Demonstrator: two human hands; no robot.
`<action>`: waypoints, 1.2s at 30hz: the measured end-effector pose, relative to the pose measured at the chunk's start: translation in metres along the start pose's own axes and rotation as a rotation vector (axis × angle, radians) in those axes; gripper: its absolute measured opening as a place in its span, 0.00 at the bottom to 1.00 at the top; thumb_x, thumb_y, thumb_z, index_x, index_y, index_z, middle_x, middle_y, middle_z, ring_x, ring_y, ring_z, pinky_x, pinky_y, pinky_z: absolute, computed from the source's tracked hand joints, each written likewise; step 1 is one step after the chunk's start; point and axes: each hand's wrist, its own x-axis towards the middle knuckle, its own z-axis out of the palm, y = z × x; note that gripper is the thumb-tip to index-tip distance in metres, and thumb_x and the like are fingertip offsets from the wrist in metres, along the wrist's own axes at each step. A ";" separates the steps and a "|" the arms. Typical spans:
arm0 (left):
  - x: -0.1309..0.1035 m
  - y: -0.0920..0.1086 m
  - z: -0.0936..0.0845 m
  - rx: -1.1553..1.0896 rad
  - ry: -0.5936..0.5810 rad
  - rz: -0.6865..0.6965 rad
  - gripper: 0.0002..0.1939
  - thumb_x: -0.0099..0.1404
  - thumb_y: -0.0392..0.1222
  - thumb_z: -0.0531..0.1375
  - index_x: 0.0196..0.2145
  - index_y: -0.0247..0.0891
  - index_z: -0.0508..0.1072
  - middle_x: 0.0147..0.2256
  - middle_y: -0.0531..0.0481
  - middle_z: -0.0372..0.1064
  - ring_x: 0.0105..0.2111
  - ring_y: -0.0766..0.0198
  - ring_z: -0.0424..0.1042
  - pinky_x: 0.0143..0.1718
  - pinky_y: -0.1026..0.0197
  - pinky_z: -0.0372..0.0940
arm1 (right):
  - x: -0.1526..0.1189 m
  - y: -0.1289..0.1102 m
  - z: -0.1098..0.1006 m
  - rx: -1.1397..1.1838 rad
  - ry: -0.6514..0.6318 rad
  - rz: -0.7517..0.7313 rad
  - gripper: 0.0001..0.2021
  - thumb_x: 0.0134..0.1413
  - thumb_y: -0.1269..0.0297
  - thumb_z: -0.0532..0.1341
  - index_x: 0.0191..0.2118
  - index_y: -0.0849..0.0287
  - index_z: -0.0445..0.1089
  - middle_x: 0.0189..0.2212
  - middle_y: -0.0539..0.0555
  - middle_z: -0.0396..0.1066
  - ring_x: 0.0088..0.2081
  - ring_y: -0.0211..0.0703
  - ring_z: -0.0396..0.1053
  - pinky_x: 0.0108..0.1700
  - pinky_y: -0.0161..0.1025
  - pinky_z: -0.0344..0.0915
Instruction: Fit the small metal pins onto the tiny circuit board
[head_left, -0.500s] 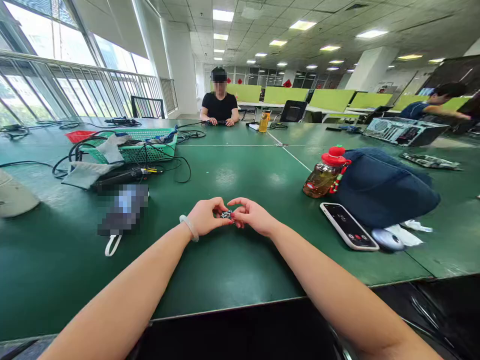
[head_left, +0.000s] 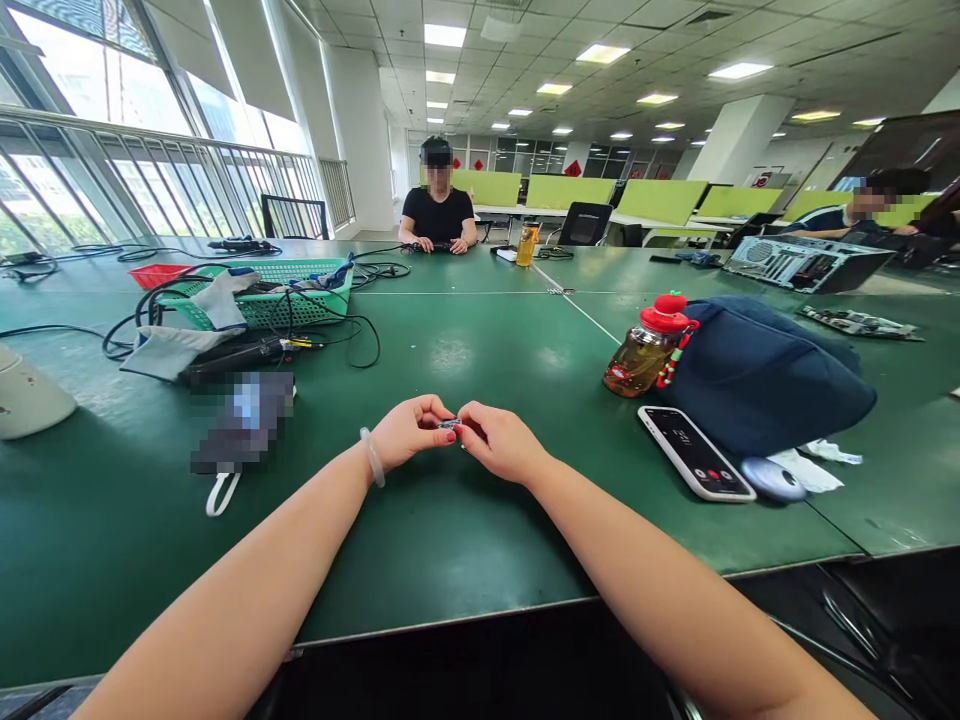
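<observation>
Between my fingertips, just above the green table [head_left: 420, 550], is a small silvery and dark metal part [head_left: 449, 424], too small to name exactly. My left hand [head_left: 409, 432], with a pale bangle [head_left: 373, 458] on its wrist, pinches the part between thumb and fingers. Meeting it from the other side, my right hand [head_left: 501, 440] is closed, its thumb and fingertips at the part's right end. The fingers cover much of the piece.
At the left are a green basket [head_left: 315, 303] with cables and gloves, and a blurred dark device [head_left: 251, 425]. To the right stand a drink bottle [head_left: 637, 355], a navy bag [head_left: 772, 380], a phone [head_left: 694, 455] and a computer case [head_left: 802, 262]. A person [head_left: 439, 215] sits opposite.
My right fingers have closed in on the small metal part, having been looser and more spread. The part now looks flatter, tilted differently. At the far right, another person has shifted position.
</observation>
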 end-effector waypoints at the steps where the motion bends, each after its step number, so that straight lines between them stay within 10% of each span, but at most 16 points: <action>1: 0.000 0.000 0.000 0.011 -0.001 -0.003 0.18 0.44 0.43 0.68 0.27 0.34 0.64 0.25 0.53 0.70 0.25 0.71 0.68 0.31 0.65 0.60 | 0.000 0.001 0.000 -0.049 -0.018 -0.005 0.09 0.57 0.60 0.50 0.31 0.58 0.62 0.24 0.48 0.64 0.25 0.34 0.57 0.29 0.32 0.53; 13: 0.008 -0.011 -0.007 0.149 0.152 -0.103 0.20 0.43 0.46 0.68 0.31 0.34 0.68 0.26 0.50 0.73 0.29 0.64 0.71 0.37 0.58 0.64 | 0.003 0.027 -0.002 0.023 -0.297 0.212 0.09 0.47 0.58 0.61 0.33 0.57 0.66 0.25 0.46 0.64 0.26 0.33 0.60 0.27 0.31 0.54; 36: 0.006 -0.012 -0.005 0.368 0.120 -0.052 0.16 0.45 0.45 0.66 0.30 0.35 0.68 0.23 0.52 0.69 0.26 0.65 0.69 0.31 0.62 0.63 | 0.005 0.026 0.005 -0.104 -0.251 0.209 0.04 0.48 0.72 0.59 0.26 0.59 0.66 0.25 0.48 0.65 0.27 0.34 0.60 0.29 0.31 0.54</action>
